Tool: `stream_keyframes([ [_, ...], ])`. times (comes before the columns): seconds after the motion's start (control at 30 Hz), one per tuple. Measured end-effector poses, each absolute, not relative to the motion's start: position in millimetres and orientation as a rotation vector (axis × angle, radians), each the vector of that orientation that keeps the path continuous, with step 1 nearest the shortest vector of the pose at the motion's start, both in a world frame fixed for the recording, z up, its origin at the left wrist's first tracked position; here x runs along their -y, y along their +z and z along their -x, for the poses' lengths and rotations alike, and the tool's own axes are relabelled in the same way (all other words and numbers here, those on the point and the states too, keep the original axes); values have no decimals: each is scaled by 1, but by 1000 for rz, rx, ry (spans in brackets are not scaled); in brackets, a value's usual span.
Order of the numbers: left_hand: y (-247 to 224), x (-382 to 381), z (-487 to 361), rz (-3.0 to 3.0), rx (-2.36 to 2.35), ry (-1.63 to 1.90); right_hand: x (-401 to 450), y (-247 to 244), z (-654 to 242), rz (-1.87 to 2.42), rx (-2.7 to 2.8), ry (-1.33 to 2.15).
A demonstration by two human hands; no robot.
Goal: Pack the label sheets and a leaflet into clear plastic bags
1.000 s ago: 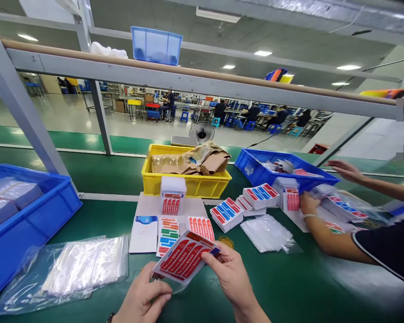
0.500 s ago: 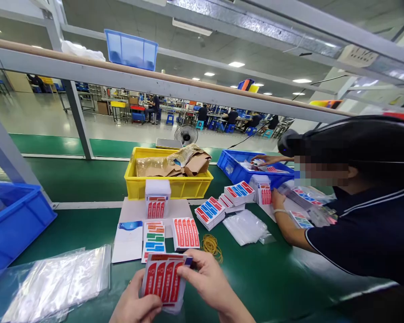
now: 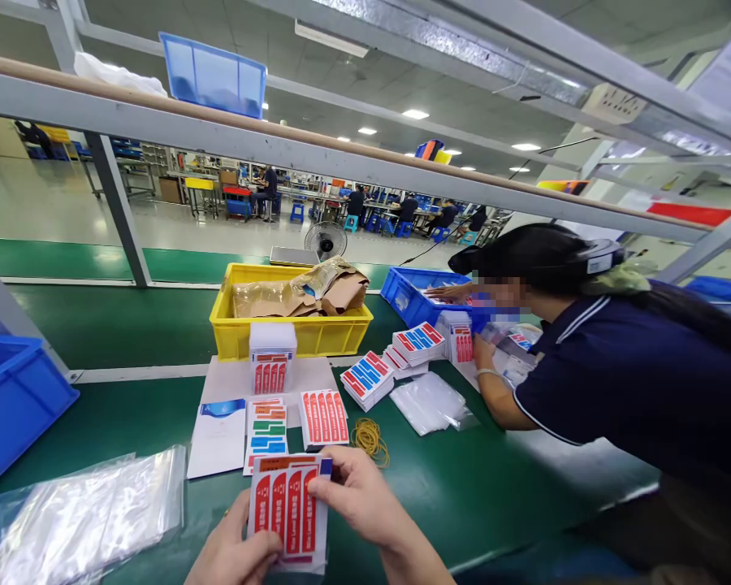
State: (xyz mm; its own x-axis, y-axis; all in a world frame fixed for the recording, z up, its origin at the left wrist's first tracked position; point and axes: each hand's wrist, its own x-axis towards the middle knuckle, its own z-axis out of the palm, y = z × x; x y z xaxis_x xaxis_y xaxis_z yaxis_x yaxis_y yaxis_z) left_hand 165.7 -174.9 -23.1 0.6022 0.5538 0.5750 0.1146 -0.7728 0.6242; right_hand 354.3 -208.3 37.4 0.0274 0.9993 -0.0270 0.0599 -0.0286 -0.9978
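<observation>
Between my two hands is a small pack of label sheets (image 3: 288, 508), red-striped on the face with an orange strip and a dark blue corner along the top. My left hand (image 3: 235, 540) grips its lower left side, thumb across the front. The upper right edge is pinched by my right hand (image 3: 356, 491). Just beyond lie a stack of red-striped label sheets (image 3: 324, 418), a multicoloured label sheet (image 3: 266, 431) and a white booklet with a blue top (image 3: 220, 435). A bundle of rubber bands (image 3: 369, 441) rests to the right of them.
Clear plastic bags (image 3: 91, 512) lie at left, beside a blue bin (image 3: 21, 414). A yellow bin (image 3: 292, 335) holds brown packaging. Smaller bags (image 3: 431, 403) and red-blue label stacks (image 3: 366, 379) sit right of centre. A co-worker (image 3: 597, 357) leans over another blue bin (image 3: 402, 299).
My view has shifted slightly, so most things sit further left. The pack's top now shows more of the orange strip and blue corner. The co-worker leans further over the bin.
</observation>
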Motion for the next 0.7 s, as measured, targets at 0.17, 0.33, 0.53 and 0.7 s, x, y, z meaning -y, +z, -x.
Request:
stream_keyframes([
  [0.17, -18, 169, -161, -2292, -473, 1062, 211, 35, -360, 1177, 1131, 1074],
  [0.33, -13, 166, -155, -2344, -401, 891, 212, 29, -358, 1269, 1209, 1136],
  [0.53, -3, 165, -152, -2242, -460, 814, 213, 31, -364, 1290, 1140, 1070],
  [0.7, -1, 166, -153, -2236, -412, 808, 207, 31, -370, 1233, 1094, 1221],
])
